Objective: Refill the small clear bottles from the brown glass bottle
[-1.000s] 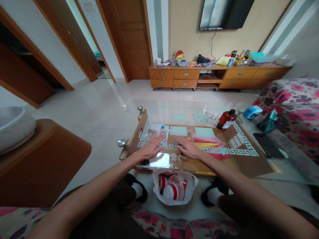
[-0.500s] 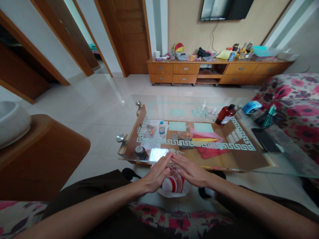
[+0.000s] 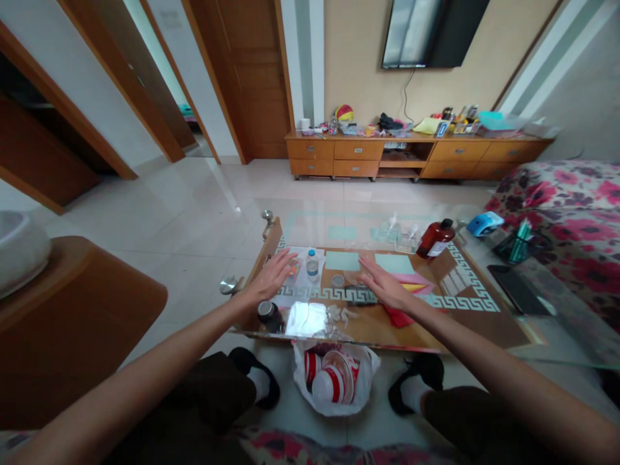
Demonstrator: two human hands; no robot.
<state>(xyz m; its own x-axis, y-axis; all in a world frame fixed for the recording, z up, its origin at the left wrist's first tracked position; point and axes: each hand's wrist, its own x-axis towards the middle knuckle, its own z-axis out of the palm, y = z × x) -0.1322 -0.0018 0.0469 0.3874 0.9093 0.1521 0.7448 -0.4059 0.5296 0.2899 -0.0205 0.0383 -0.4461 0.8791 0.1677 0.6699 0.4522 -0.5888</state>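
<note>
With twelve pointing straight ahead, the left hand is lying palm-down over the glass table at eleven, gripping nothing. The jar is standing at that hand's six, the bottle at its three. The right hand is reaching forward at one, likewise empty, with coloured sheets showing at its three. The hands are being held well apart (whether either is touching the glass, I cannot tell).

For good handling, the left wrist should be passing high over the jar's lid and the left fingers clear of the bottle's cap, while the right hand should be moving level with the left, fingers relaxed.

At the left, the side panel is marking the limit. The table's near edge is running just beyond the bag of cups. Room is opening between the palms. Rightward, the brown bottle is standing at the right hand's one, limiting a wide sweep.
</note>
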